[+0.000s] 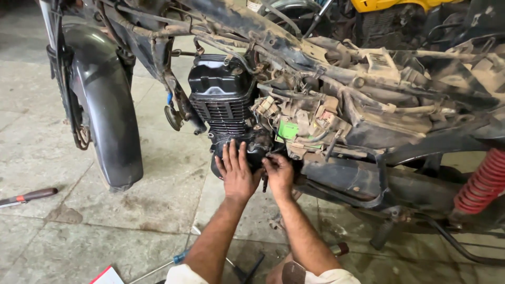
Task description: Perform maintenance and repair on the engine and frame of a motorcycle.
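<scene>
The left hand (236,171) lies flat and spread, fingers pointing up, pressed against the lower part of the black engine (226,100) of a stripped motorcycle. It grips nothing; the palm simply rests on the casing. Just beside it, the right hand (279,173) is curled narrow, fingertips pinched at a small dark part on the engine's rear edge; what exactly it pinches is too small to tell. The two hands nearly touch at the thumbs.

Above the hands, the engine's finned cylinder rises to a glossy black head cover. To its right sits a dusty cluster of connectors and wiring, with a small bright green rectangular label (288,129) in the middle of it. Higher up on the mud-caked frame (336,58) is a pale, squarish box bearing a worn sticker (380,60).

Further out, the black front mudguard (105,105) curves down to the tiled floor (105,226) at left, and a red coil spring (484,181) shows at the right edge. On the floor, a tool with a dark red handle (29,196) lies far left, a blue-handled screwdriver (173,260) near the left forearm, and the corner of a red and white card (108,276) at the bottom edge.
</scene>
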